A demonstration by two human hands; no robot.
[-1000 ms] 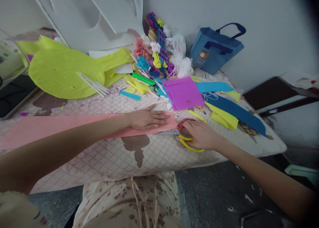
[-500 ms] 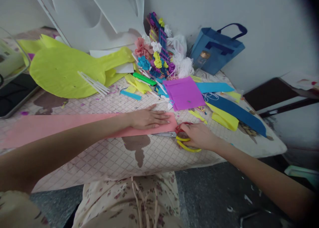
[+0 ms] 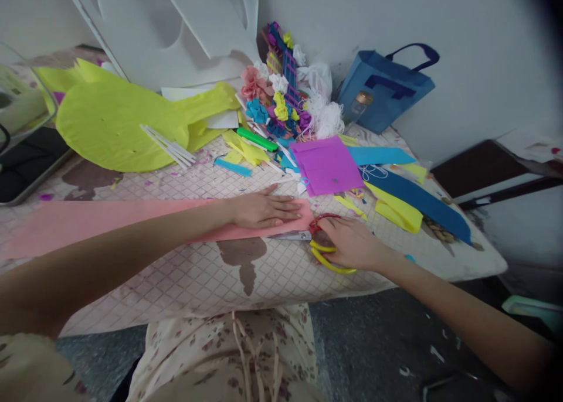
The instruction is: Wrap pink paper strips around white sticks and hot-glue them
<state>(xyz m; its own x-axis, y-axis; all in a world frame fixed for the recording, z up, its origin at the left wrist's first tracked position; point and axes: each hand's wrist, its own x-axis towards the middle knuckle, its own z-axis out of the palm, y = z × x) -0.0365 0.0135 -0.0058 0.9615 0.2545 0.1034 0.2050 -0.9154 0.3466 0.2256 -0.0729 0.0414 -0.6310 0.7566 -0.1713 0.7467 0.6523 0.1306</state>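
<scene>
A long pink paper strip (image 3: pixel 118 220) lies across the table. My left hand (image 3: pixel 264 207) rests flat on it near its right end, fingers stretched out. In my right hand (image 3: pixel 352 241) are scissors (image 3: pixel 325 247) with one red and one yellow handle loop. Their blades point left at the strip's right end and near edge; part of the blades is hidden by the paper. Just beyond the scissors lies a stack of purple paper squares (image 3: pixel 329 164).
A yellow guitar-shaped cutout (image 3: pixel 114 126) with white sticks (image 3: pixel 167 146) lies at the back left. Paper flowers (image 3: pixel 277 103), a green cutter (image 3: pixel 257 139) and a blue bag (image 3: pixel 382 91) are at the back. Blue strips (image 3: pixel 417 203) lie right.
The view has shifted slightly. The scissors' yellow loop has swung a little further from the red one; my left hand stays in place on the strip.
</scene>
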